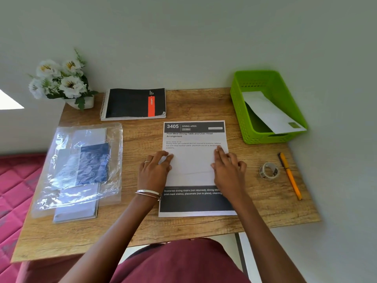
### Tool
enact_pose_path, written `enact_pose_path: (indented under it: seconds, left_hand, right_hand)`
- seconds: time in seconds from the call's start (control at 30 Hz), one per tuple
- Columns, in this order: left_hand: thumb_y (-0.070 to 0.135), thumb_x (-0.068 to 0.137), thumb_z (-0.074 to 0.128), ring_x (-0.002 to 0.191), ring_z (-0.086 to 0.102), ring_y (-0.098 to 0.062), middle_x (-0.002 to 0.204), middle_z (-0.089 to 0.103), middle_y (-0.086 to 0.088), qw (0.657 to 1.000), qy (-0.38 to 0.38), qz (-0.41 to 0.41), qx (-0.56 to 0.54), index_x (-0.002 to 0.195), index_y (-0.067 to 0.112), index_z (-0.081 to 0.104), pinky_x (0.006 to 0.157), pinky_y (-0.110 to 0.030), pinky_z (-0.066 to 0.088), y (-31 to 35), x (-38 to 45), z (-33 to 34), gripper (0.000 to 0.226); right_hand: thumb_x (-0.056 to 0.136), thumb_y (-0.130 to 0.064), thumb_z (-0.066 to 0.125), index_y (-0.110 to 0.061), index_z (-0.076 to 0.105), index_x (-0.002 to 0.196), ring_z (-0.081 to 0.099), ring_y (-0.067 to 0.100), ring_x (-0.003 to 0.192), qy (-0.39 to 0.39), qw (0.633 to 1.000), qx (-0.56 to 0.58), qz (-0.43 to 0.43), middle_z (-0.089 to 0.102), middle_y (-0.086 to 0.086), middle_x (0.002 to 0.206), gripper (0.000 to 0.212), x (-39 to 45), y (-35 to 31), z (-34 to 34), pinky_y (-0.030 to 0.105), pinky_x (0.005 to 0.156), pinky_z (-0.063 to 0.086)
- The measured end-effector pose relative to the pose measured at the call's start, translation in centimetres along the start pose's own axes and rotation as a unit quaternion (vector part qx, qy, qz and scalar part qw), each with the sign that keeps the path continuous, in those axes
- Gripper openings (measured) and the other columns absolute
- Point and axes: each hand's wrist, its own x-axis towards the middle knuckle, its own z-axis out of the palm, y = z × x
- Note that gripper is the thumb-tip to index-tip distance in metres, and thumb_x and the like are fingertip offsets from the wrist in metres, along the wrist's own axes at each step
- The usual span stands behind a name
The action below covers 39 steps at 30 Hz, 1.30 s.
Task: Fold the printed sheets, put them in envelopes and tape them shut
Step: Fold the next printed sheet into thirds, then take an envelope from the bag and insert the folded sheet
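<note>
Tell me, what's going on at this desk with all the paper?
A person sits at a wooden table, both hands flat on a printed sheet headed "Dining Area". The left hand and right hand press its middle; it lies unfolded. To the right lie a tape roll and a pen. A green basket at the far right corner holds one envelope. A plastic packet lies on the left.

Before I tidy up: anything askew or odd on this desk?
Only small things: the white envelope leans diagonally over the green basket's rim, and the clear plastic bag is crumpled. Nothing looks spilled or damaged.
</note>
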Motion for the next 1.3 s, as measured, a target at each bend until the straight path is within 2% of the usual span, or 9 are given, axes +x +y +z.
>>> enact_pose_path:
  seconds: [0.27,0.37,0.57,0.67,0.8,0.9,1.0,1.17,1.3]
  left_hand:
    - [0.012,0.086,0.058,0.131,0.038,-0.026,0.144,0.04,-0.002,0.99,-0.031,-0.003,-0.134,0.131,0.015,0.05,0.108,-0.044,0.032,-1.4,-1.4,-0.4,0.046]
    - [0.011,0.086,0.058,0.126,0.044,-0.024,0.141,0.044,-0.003,0.988,0.013,-0.028,-0.152,0.125,0.014,0.056,0.102,-0.04,0.039,-2.1,-3.0,-1.5,0.039]
    - [0.0,0.075,0.07,0.097,0.06,-0.025,0.104,0.068,-0.005,0.974,0.142,-0.075,-0.161,0.096,0.013,0.072,0.082,-0.031,0.043,-6.1,-7.2,-5.0,0.025]
    - [0.003,0.073,0.07,0.084,0.06,-0.026,0.09,0.07,-0.003,0.972,0.176,-0.088,-0.132,0.087,0.015,0.073,0.073,-0.03,0.043,-9.9,-9.5,-5.9,0.018]
    - [0.012,0.069,0.061,0.079,0.059,-0.027,0.083,0.069,0.001,0.975,0.178,-0.105,-0.083,0.081,0.021,0.073,0.071,-0.034,0.045,-15.3,-12.4,-6.8,0.019]
    - [0.014,0.069,0.061,0.082,0.059,-0.027,0.084,0.069,0.005,0.976,0.18,-0.11,-0.048,0.08,0.027,0.071,0.07,-0.039,0.047,-18.4,-14.2,-7.4,0.019]
    - [0.032,0.071,0.055,0.086,0.058,-0.022,0.085,0.066,0.012,0.982,0.159,-0.1,-0.012,0.078,0.035,0.069,0.069,-0.037,0.044,-20.7,-15.4,-8.0,0.017]
    - [0.045,0.066,0.047,0.101,0.051,-0.017,0.102,0.063,0.013,0.993,0.096,-0.072,0.023,0.093,0.044,0.063,0.079,-0.037,0.034,-22.9,-16.2,-8.0,0.032]
    - [0.04,0.062,0.067,0.102,0.05,-0.019,0.107,0.061,0.009,0.994,0.075,-0.078,-0.012,0.104,0.044,0.054,0.081,-0.043,0.04,-23.8,-16.0,-8.0,0.044]
  right_hand:
    - [0.101,-0.033,0.033,-0.02,0.019,0.149,0.018,0.02,0.138,-0.029,0.998,0.047,0.007,0.015,-0.008,0.158,0.052,-0.6,0.2,-0.3,0.047,0.098,0.022]
    - [0.1,-0.033,0.036,-0.021,0.022,0.149,0.011,0.022,0.142,-0.02,0.997,0.072,0.011,0.012,-0.007,0.159,0.053,-0.9,-0.3,-0.7,0.049,0.101,0.02]
    - [0.089,-0.033,0.047,-0.018,0.062,0.12,0.03,0.018,0.129,0.068,0.978,0.186,-0.069,0.051,0.0,0.139,0.038,-2.3,-6.0,-0.7,0.042,0.091,0.026]
    - [0.086,-0.031,0.054,-0.019,0.068,0.109,0.037,0.014,0.117,0.066,0.958,0.247,-0.134,0.063,-0.003,0.122,0.03,-3.1,-10.7,-0.4,0.035,0.084,0.024]
    - [0.085,-0.039,0.053,-0.018,0.07,0.103,0.048,0.02,0.106,0.009,0.934,0.283,-0.217,0.068,-0.002,0.108,0.032,-3.6,-17.3,0.0,0.041,0.083,0.036]
    - [0.081,-0.043,0.049,-0.022,0.071,0.097,0.046,0.016,0.099,0.011,0.925,0.228,-0.304,0.068,-0.002,0.103,0.034,-4.0,-21.6,0.6,0.041,0.081,0.04]
    - [0.078,-0.031,0.066,-0.024,0.072,0.094,0.054,0.024,0.099,0.036,0.913,0.169,-0.369,0.067,0.0,0.102,0.018,-4.4,-24.6,1.6,0.041,0.077,0.042]
    - [0.069,-0.024,0.081,-0.022,0.074,0.09,0.041,0.021,0.106,0.067,0.907,0.082,-0.407,0.066,0.006,0.108,0.022,-4.1,-27.3,2.2,0.042,0.077,0.047]
    - [0.071,-0.022,0.078,-0.018,0.074,0.087,0.04,0.021,0.105,0.074,0.903,0.066,-0.418,0.066,0.008,0.106,0.017,-3.8,-27.6,2.1,0.041,0.076,0.046]
